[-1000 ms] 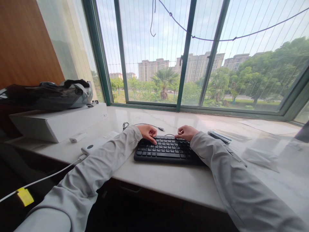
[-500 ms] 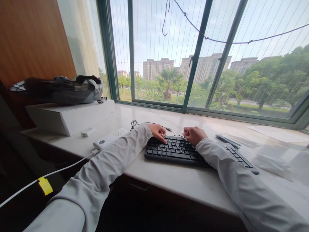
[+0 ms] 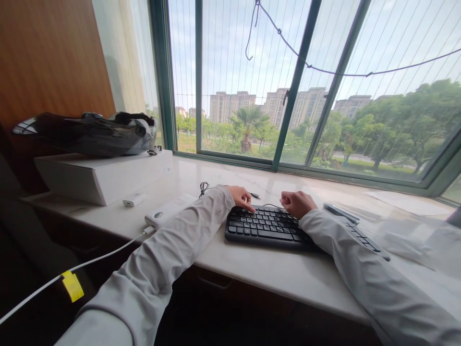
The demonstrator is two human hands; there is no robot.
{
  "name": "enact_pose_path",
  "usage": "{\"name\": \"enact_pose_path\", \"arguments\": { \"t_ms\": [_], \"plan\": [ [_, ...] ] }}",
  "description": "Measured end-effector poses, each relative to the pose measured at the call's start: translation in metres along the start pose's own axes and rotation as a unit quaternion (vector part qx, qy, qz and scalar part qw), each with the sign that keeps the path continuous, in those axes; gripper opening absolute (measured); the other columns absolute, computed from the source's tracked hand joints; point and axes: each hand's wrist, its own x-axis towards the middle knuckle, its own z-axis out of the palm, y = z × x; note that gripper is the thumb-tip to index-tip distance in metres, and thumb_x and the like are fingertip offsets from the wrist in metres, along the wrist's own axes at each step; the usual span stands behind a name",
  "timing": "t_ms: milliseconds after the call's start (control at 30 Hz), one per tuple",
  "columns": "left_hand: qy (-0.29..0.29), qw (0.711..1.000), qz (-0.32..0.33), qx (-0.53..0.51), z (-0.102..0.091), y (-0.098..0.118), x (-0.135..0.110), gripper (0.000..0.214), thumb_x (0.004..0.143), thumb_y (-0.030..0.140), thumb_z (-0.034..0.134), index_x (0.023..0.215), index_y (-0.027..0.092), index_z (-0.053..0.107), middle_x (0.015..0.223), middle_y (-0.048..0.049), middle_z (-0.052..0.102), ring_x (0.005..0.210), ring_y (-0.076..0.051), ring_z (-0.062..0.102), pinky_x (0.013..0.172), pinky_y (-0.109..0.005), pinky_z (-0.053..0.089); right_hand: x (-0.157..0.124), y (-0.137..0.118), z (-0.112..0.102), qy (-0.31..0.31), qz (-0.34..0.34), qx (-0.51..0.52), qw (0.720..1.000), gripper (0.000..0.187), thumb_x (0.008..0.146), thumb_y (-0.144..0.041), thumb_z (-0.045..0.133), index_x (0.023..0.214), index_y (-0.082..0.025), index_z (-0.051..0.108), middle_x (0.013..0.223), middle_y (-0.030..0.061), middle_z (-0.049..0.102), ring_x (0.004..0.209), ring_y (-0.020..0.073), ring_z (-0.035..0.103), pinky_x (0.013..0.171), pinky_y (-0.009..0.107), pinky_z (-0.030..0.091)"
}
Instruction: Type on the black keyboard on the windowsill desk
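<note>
A black keyboard (image 3: 275, 235) lies on the pale stone windowsill, its right part covered by my right forearm. My left hand (image 3: 241, 197) is over its back left corner, fingers curled and the thumb pointing down at the keys. By the keyboard's back edge is my right hand (image 3: 297, 203), closed like a fist with the knuckles up. What either hand holds, if anything, is hidden in the fingers. A thin black cable (image 3: 272, 205) runs behind the keyboard between the hands.
A white power bank (image 3: 171, 210) with a white cable (image 3: 108, 253) and a small white adapter (image 3: 134, 199) are left. Beyond stands a white box (image 3: 133, 175) bearing a dark visor-like item (image 3: 90, 135). Dark slim items (image 3: 341, 212) and clear plastic (image 3: 406, 247) lie right.
Both hands and the keyboard sit slightly farther right in the picture, as the view has shifted a little. My right hand has moved slightly away from my left.
</note>
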Motion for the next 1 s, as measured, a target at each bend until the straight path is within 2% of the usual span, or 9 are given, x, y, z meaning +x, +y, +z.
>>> {"name": "enact_pose_path", "arguments": {
  "t_ms": [167, 300, 400, 567, 700, 867, 1000],
  "plan": [
    [0.081, 0.986, -0.054, 0.137, -0.001, -0.008, 0.002, 0.055, 0.062, 0.073, 0.055, 0.077, 0.021, 0.066, 0.074, -0.0029, 0.063, 0.068, -0.015, 0.053, 0.058, -0.024, 0.033, -0.001, 0.004, -0.015, -0.033, 0.005, -0.033, 0.999, 0.025, 0.080, -0.038, 0.044, 0.075, -0.023, 0.063, 0.073, 0.0041, 0.064, 0.065, 0.0163, 0.054, 0.055, 0.026, 0.026],
    [0.100, 0.971, -0.087, 0.197, 0.001, -0.009, 0.000, 0.063, 0.065, 0.079, 0.044, 0.080, 0.023, 0.069, 0.082, -0.0060, 0.066, 0.074, -0.019, 0.056, 0.060, -0.026, 0.035, -0.008, 0.016, -0.029, -0.025, 0.002, -0.065, 0.998, 0.022, 0.079, -0.034, 0.044, 0.075, -0.024, 0.063, 0.075, 0.0042, 0.066, 0.066, 0.0171, 0.055, 0.056, 0.026, 0.028],
    [0.106, 0.968, -0.092, 0.210, 0.002, -0.010, -0.001, 0.067, 0.065, 0.081, 0.038, 0.079, 0.024, 0.069, 0.082, -0.0064, 0.066, 0.074, -0.020, 0.057, 0.061, -0.028, 0.036, -0.014, 0.039, -0.035, -0.030, -0.002, -0.065, 0.997, 0.020, 0.078, -0.032, 0.044, 0.073, -0.022, 0.061, 0.072, 0.0048, 0.065, 0.065, 0.0169, 0.055, 0.056, 0.026, 0.030],
    [0.106, 0.959, -0.105, 0.240, -0.001, -0.014, 0.000, 0.059, 0.066, 0.077, 0.043, 0.081, 0.026, 0.069, 0.084, -0.0053, 0.067, 0.075, -0.020, 0.057, 0.064, -0.028, 0.037, -0.026, 0.094, -0.026, -0.099, 0.035, 0.006, 0.994, 0.020, 0.074, -0.040, 0.052, 0.071, -0.021, 0.058, 0.068, 0.0027, 0.064, 0.065, 0.0160, 0.056, 0.059, 0.025, 0.037],
    [0.102, 0.958, -0.105, 0.248, -0.003, -0.020, 0.000, 0.060, 0.068, 0.077, 0.041, 0.079, 0.025, 0.069, 0.084, -0.0042, 0.067, 0.073, -0.018, 0.056, 0.064, -0.027, 0.036, -0.039, 0.123, -0.012, -0.057, 0.077, 0.019, 0.995, 0.023, 0.076, -0.044, 0.050, 0.077, -0.023, 0.057, 0.071, 0.0016, 0.064, 0.065, 0.0160, 0.057, 0.059, 0.027, 0.038],
    [0.103, 0.960, -0.096, 0.243, -0.003, -0.027, 0.000, 0.058, 0.070, 0.075, 0.040, 0.074, 0.024, 0.069, 0.077, -0.0026, 0.066, 0.067, -0.015, 0.053, 0.061, -0.025, 0.032, -0.048, 0.131, -0.012, -0.050, 0.116, 0.005, 0.992, 0.029, 0.077, -0.051, 0.048, 0.087, -0.027, 0.062, 0.083, 0.0037, 0.067, 0.070, 0.0190, 0.059, 0.057, 0.029, 0.037],
    [0.109, 0.961, -0.084, 0.240, -0.002, -0.032, -0.002, 0.057, 0.073, 0.072, 0.040, 0.069, 0.023, 0.067, 0.068, -0.0014, 0.062, 0.061, -0.013, 0.049, 0.056, -0.024, 0.027, -0.051, 0.129, -0.017, -0.050, 0.135, 0.008, 0.990, 0.031, 0.077, -0.052, 0.048, 0.088, -0.028, 0.065, 0.085, 0.0044, 0.067, 0.075, 0.0205, 0.060, 0.061, 0.031, 0.040]
  ]
}}
